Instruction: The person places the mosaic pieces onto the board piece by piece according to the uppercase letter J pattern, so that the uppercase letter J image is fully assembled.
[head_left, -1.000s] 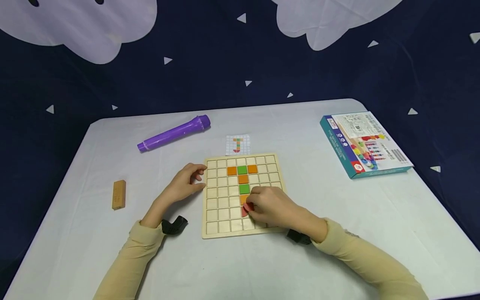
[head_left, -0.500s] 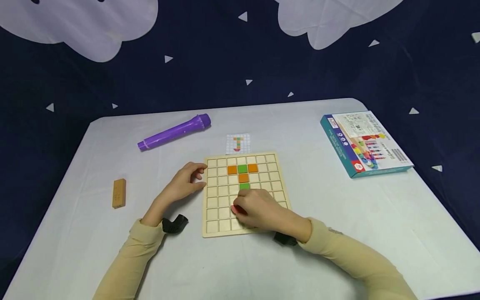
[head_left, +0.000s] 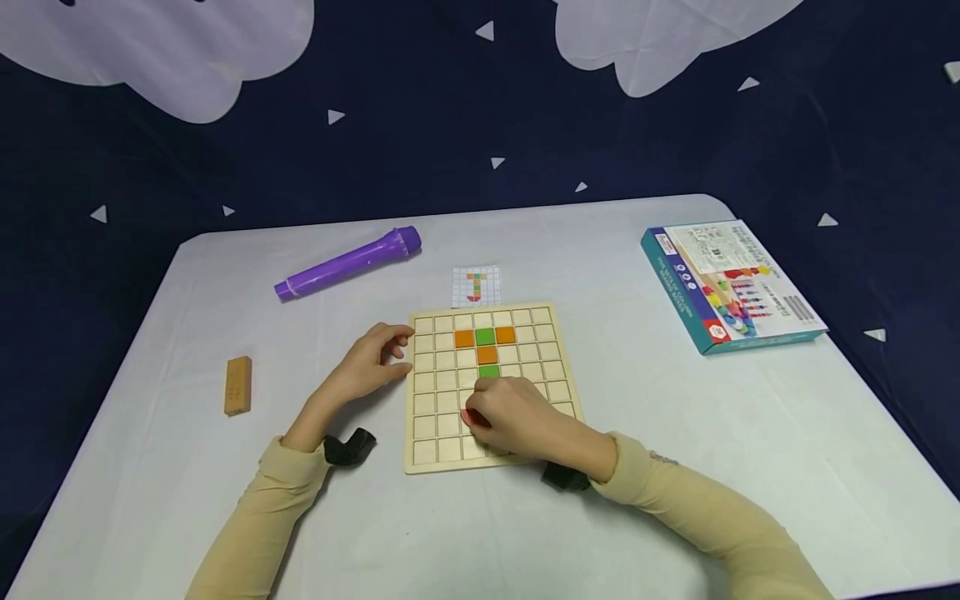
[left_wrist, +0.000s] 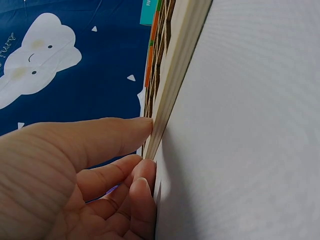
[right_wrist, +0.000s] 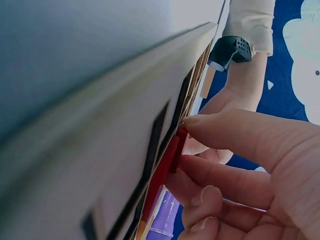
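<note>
My right hand pinches a small red tile between thumb and fingertips, low over the wooden grid board. Another red piece sits on the board right beside it in the right wrist view. My left hand touches the board's left edge with thumb and fingertips. Orange tiles, one of them an orange tile in the middle column, and green tiles such as the upper green tile lie in the grid cells. Part of the lower grid is hidden under my right hand.
A small pattern card with a coloured J shape lies behind the board. Farther left is a purple toy microphone. A wooden block stands at the left, and a flat teal box at the back right.
My right hand has moved left over the board with the red tile, mostly in the first half second, and now covers the lower orange tile. My left hand stays at the edge.
</note>
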